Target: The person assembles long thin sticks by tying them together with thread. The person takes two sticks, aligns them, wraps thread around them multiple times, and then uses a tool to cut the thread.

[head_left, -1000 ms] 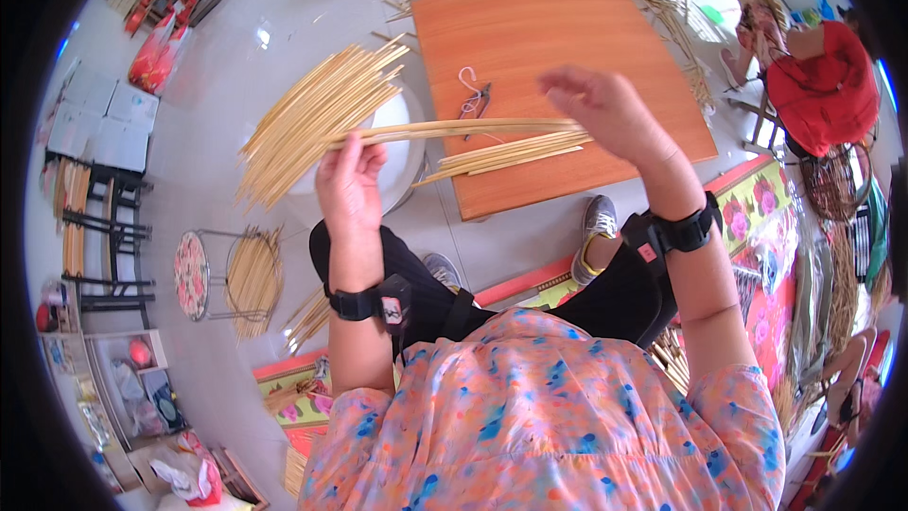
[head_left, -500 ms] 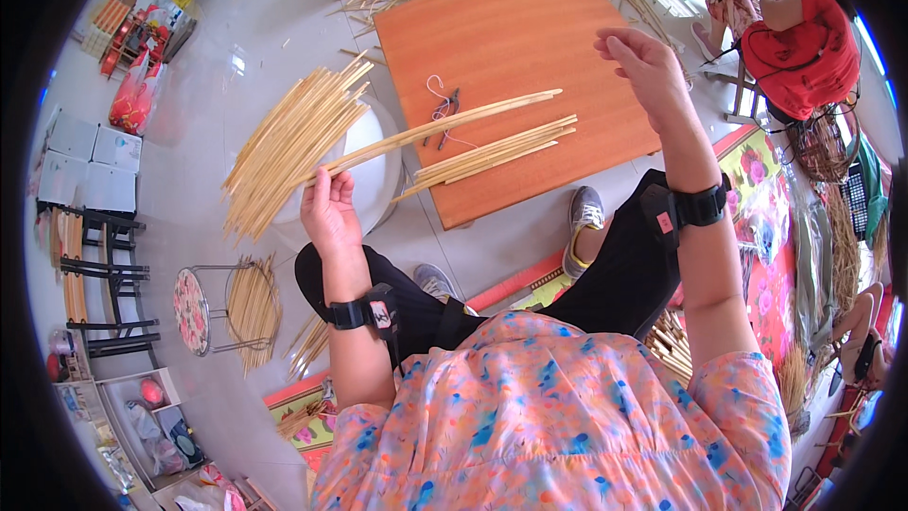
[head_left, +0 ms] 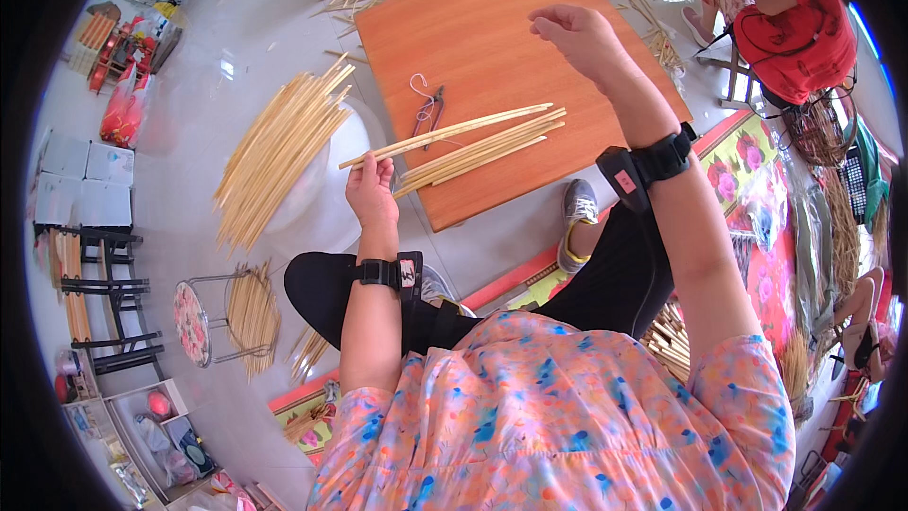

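A few pale straw stalks (head_left: pixel 473 124) are pinched at their near end between the thumb and fingers of the left hand (head_left: pixel 372 191), reaching out over an orange-brown table (head_left: pixel 473 33). Just beside them, a small row of stalks (head_left: pixel 487 149) lies across the table's near edge. The right hand (head_left: pixel 579 38) is above the table, well apart from the left, its fingers loosely parted. Beneath the held stalks is a dark tool (head_left: pixel 436 101), perhaps pliers. To the left, a larger sheaf (head_left: pixel 284 147) rests on a white round surface (head_left: pixel 348 153).
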Demonstrator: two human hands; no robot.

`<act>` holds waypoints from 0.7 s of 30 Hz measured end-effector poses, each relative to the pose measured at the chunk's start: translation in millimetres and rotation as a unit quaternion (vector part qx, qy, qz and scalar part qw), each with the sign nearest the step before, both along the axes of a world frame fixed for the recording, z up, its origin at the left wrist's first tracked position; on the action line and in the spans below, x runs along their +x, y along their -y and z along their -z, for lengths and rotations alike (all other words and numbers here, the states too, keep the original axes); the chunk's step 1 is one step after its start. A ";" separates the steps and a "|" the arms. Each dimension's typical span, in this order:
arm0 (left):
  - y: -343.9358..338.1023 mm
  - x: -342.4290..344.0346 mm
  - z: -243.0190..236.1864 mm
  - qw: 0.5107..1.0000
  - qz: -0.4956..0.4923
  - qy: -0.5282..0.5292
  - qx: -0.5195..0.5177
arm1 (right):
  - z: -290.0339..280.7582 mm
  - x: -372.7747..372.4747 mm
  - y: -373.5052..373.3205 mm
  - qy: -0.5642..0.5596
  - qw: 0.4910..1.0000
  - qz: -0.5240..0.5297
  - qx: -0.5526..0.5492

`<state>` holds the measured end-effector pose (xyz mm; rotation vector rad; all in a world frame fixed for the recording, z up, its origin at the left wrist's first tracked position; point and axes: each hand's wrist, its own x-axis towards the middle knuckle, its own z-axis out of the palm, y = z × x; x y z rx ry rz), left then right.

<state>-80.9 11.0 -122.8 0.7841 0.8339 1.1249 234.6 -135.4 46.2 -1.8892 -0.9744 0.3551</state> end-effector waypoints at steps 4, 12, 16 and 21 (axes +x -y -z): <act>-2.1 7.5 14.9 1.000 0.004 -0.002 -0.025 | 16.2 4.1 -10.6 0.017 0.999 0.008 -0.028; -5.2 27.8 42.3 0.998 0.010 0.006 -0.066 | 28.2 14.4 -18.0 0.039 0.998 0.020 -0.055; -7.5 34.8 54.7 0.996 0.017 0.013 -0.083 | 27.7 14.7 -18.2 0.030 0.998 0.032 -0.052; -9.0 41.5 68.4 0.994 0.017 0.005 -0.110 | 28.4 14.2 -17.3 0.022 0.999 0.032 -0.035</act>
